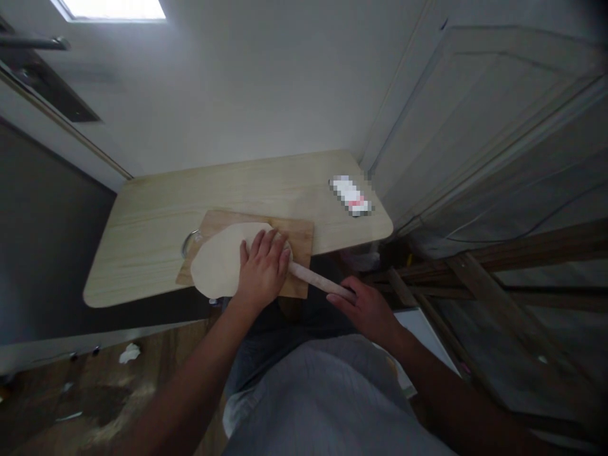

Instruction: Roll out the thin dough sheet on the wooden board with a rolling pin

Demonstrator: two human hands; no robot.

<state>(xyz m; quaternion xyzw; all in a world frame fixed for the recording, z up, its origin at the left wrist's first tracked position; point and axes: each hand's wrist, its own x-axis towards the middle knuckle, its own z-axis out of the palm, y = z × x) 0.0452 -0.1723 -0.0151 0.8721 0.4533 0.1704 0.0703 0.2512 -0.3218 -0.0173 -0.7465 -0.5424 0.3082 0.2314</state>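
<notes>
"What's at the far left?"

"A handle (35, 42) on a white door (261, 82). Below it, a white scrap (130, 353) lies on the wooden floor (175, 345)."

"And then?"

"The table (142, 212), pale, with rounded corners, up close to the door. A metal ring (187, 240) shows at the left end of the board (301, 237), which rests on the table and juts past its near edge."

"Where's the dough?"

"The dough (216, 259) is a flat, pale sheet on the board, mostly toward its left, reaching slightly beyond the board's near side."

"How is the left hand?"

"The left hand (265, 266) lies spread and palm down over the dough's right part, fingers stretched away from the person."

"And the pin?"

"The pin (316, 278) slants out from beneath that hand, off the board, down to the right. Its other end is under the palm, so I can't tell how it sits there."

"What's next along?"

"A blocked-out white and red thing (350, 195) on the table, too pixelated to name. Nearer the person, the right hand (365, 307) grips the pin's near end. Farthest right are wooden beams (494, 291)."
</notes>
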